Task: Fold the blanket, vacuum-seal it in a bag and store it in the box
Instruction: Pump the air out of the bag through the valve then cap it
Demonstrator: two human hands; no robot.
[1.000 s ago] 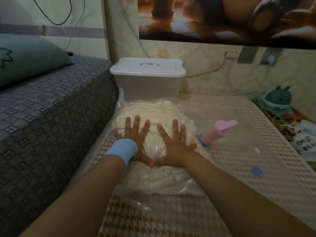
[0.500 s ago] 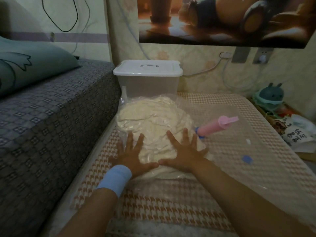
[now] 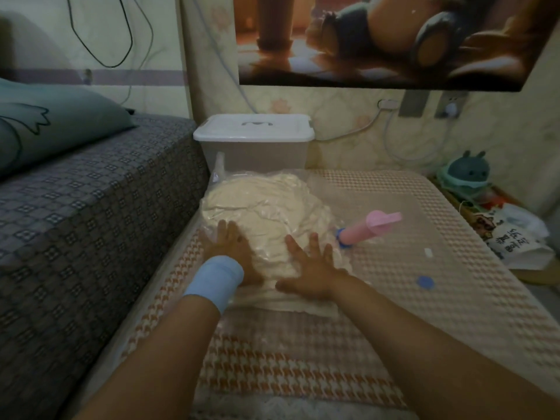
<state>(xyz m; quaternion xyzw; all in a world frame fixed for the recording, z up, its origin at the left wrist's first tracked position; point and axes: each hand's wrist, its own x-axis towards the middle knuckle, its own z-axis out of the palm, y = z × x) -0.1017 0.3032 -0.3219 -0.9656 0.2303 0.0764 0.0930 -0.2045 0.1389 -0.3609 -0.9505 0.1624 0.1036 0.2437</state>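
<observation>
A cream blanket sealed inside a clear vacuum bag [image 3: 260, 207] lies on the padded mat, crumpled and fairly flat. My left hand [image 3: 231, 253], with a light blue wristband, presses flat on the bag's near left side. My right hand [image 3: 309, 274] presses with spread fingers on its near right side. A pink hand pump [image 3: 368, 227] sticks up at an angle from the bag's right edge, on a blue valve. Behind the bag stands the translucent storage box [image 3: 254, 147] with its white lid closed.
A bed with a dark checked cover [image 3: 91, 201] and a teal pillow [image 3: 51, 128] runs along the left. The mat [image 3: 424, 268] carries a blue cap [image 3: 424, 281] and a small white piece. Bags and a teal toy [image 3: 466, 174] sit off the mat's right edge.
Both hands have slid back from the middle of the bag to its near edge, staying flat on it. The view has pulled back and tilted up a little.
</observation>
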